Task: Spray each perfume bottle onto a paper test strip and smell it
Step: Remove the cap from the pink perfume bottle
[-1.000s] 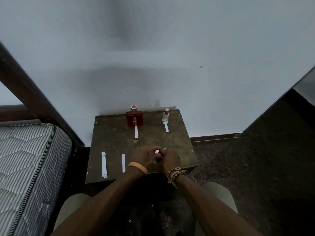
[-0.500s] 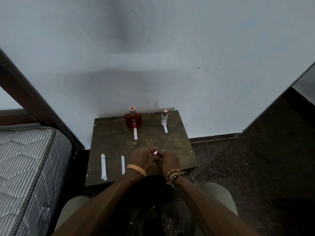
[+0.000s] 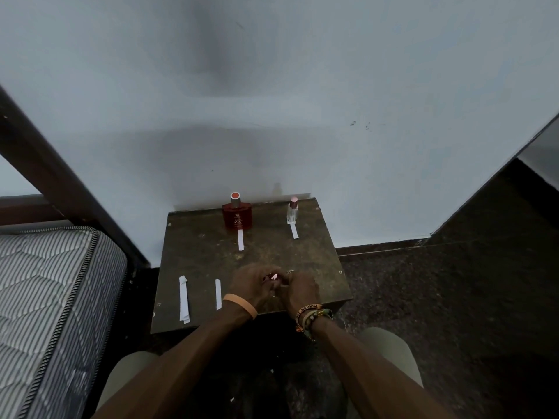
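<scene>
The desk (image 3: 196, 261) is worn, matt wood. The red bottle (image 3: 237, 217) and clear bottle (image 3: 292, 213) are glossy glass. The strips (image 3: 240, 239) are matt white paper; the mattress (image 3: 45, 282) is quilted cloth.

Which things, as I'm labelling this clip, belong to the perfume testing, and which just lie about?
Job: red perfume bottle; small clear bottle; red bottle's strip; clear bottle's strip; wide strip; narrow strip; pink-topped item between left hand and right hand; table.
Just there: mattress; bed frame.
</scene>
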Tool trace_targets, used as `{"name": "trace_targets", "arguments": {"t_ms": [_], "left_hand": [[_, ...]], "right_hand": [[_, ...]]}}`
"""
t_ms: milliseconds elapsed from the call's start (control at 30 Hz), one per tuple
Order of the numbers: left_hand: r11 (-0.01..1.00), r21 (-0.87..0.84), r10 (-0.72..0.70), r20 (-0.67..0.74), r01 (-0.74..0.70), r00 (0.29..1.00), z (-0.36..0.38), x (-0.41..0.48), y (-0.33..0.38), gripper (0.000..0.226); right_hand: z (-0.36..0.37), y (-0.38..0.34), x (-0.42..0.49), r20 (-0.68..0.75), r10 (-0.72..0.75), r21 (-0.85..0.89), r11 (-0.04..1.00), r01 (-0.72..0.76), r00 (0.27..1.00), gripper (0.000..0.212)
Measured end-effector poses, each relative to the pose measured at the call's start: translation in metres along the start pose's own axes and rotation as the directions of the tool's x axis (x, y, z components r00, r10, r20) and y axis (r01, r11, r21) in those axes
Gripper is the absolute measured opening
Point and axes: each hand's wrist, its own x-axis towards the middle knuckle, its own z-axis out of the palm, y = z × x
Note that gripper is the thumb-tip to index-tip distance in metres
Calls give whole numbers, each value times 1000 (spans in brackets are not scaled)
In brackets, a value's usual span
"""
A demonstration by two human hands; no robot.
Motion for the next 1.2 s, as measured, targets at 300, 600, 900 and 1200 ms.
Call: {"name": "trace_targets", "arguments": {"t_ms": [300,600,900,1200], "left_hand": [[996,4,84,46,-84,995,-3,-1,-10,20],[999,47,21,61,-24,998,2,2,-14,16],[999,26,28,95,-31,995,3,6,-18,17],[1000,-1,30,39,-30,999,8,3,-26,20]], "right_hand": [[2,1,0,0,40,18,999,-40,999,28],[4,2,0,-33,45,20,999,-44,998,31],[4,2,0,-32,20,-1,1000,-20,999,31],[5,4,1,-14,9,6,1000,-9,1000,29]]}}
